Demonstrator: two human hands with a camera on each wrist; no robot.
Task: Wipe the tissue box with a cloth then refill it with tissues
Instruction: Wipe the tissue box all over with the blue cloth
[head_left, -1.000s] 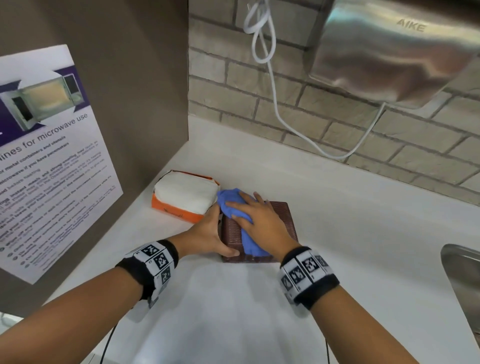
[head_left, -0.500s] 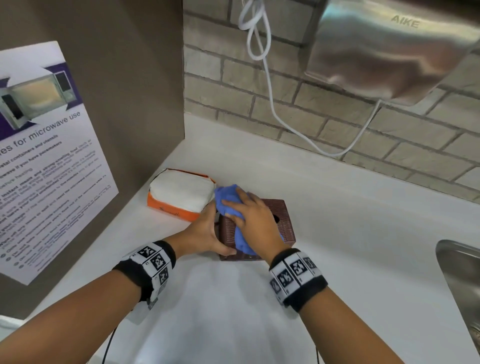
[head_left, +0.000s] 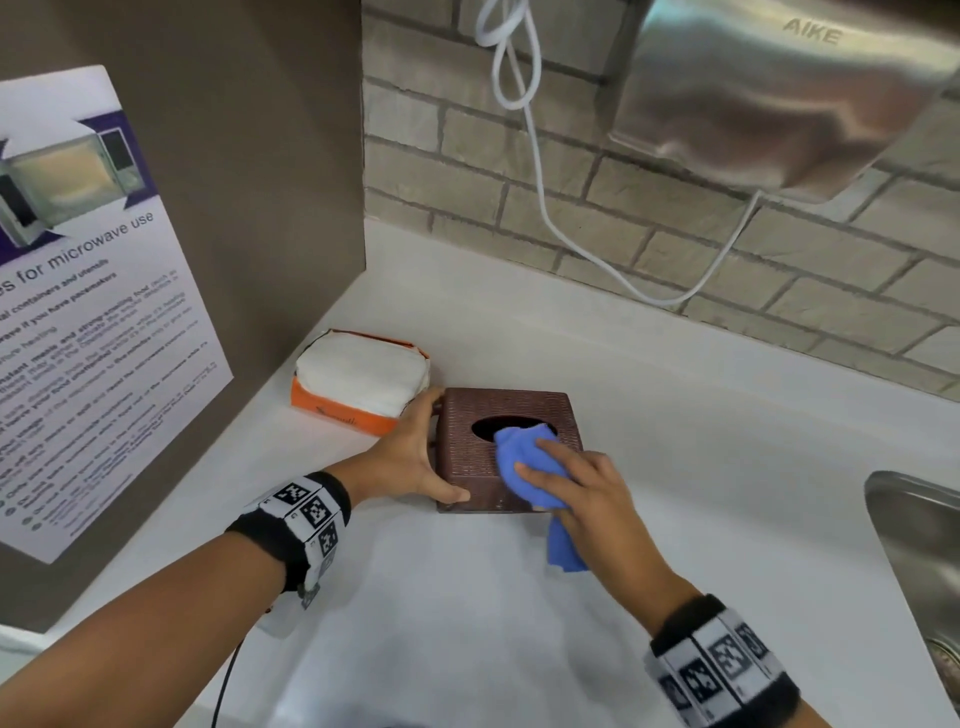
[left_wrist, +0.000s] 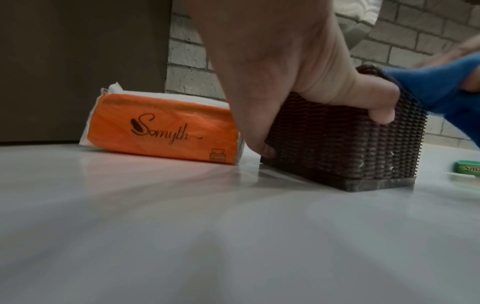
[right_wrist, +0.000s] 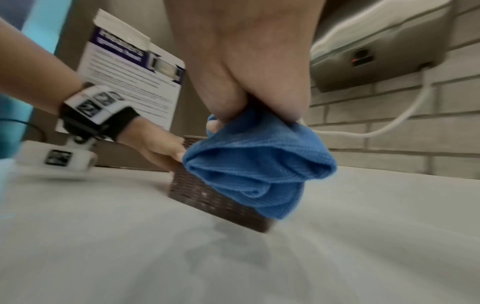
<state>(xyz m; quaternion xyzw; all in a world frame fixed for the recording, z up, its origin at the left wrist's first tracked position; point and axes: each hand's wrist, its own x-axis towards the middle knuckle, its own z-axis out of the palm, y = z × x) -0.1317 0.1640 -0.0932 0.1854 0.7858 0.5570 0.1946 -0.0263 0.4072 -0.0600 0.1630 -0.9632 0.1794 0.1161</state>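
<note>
A dark brown woven tissue box (head_left: 462, 415) (left_wrist: 337, 144) (right_wrist: 207, 199) with an oval top opening stands on the white counter (head_left: 467, 597). My left hand (head_left: 415, 457) (left_wrist: 285, 82) grips its left side, thumb on the near face, fingers round the far edge. My right hand (head_left: 576, 483) (right_wrist: 246, 82) holds a bunched blue cloth (head_left: 524, 467) (right_wrist: 254, 164) (left_wrist: 441, 88) on the box's near right top corner, with a tail hanging over the front. An orange pack of white tissues (head_left: 358, 379) (left_wrist: 163, 127) lies just left of the box.
A steel sink (head_left: 919, 545) is at the right edge. A hand dryer (head_left: 769, 93) hangs on the brick wall with its white cord (head_left: 540, 171) looping down. A microwave notice (head_left: 88, 291) is on the brown panel at left. A small green item (left_wrist: 467, 167) lies beyond the box.
My right hand has dragged the cloth from the box's far left corner back across the top to the near right, uncovering the oval opening. The left hand keeps its grip.
</note>
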